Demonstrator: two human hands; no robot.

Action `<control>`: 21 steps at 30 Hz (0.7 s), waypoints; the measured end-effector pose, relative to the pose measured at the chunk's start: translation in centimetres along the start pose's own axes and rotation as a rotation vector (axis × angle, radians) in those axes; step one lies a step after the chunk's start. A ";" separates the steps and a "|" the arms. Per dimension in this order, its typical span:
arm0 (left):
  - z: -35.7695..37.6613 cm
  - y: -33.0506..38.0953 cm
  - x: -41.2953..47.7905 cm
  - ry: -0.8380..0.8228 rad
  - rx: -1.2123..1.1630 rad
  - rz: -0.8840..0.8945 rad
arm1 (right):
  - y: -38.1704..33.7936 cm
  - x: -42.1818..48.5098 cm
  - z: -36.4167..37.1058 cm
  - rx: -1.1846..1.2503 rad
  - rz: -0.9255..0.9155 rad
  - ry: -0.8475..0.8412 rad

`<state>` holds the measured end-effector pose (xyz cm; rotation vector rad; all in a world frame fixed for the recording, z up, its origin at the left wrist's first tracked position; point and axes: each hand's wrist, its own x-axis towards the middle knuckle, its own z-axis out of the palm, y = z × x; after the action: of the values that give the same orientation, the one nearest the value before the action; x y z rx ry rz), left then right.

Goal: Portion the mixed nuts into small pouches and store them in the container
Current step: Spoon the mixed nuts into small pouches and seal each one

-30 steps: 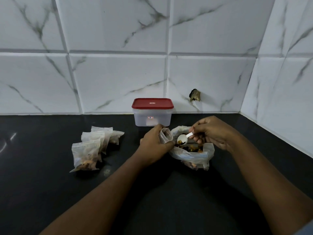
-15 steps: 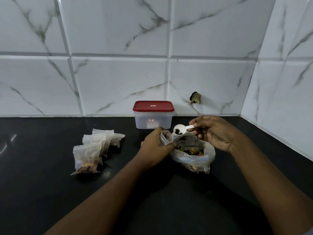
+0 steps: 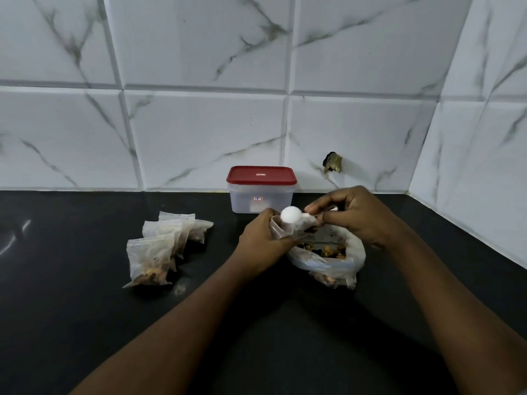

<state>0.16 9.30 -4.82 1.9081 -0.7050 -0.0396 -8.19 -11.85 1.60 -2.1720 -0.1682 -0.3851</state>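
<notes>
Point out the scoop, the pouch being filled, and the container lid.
scoop (image 3: 291,214): head view, rounded back of its tipped white bowl.
pouch (image 3: 278,228): head view, clear wall showing beside the left-hand fingers.
lid (image 3: 261,175): head view, middle of its red top.

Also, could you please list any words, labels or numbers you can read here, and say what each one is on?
Nothing can be read for sure.
Lid: a small pale mark in the middle, too blurred to read.
Sticker on the container front: red and white, too small to read.
No other text shows.
</notes>
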 end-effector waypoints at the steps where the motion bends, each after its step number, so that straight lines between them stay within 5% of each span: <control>1: -0.1 0.0 0.0 -0.006 0.016 -0.008 | 0.3 0.0 -0.7 -0.023 0.018 0.026; 8: 0.1 0.0 0.1 0.017 0.044 -0.027 | 2.4 0.5 0.0 -0.356 0.126 -0.213; 14: -0.1 0.4 -0.2 0.010 0.019 0.000 | 2.8 0.8 -1.1 -0.592 0.155 -0.101; 21: -0.1 0.4 -0.1 -0.020 0.022 -0.012 | 2.6 0.3 -0.9 -0.481 0.139 -0.088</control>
<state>-0.05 9.32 -4.47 1.9357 -0.7098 -0.0591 -7.37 -14.14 0.20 -2.6579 0.0335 -0.2684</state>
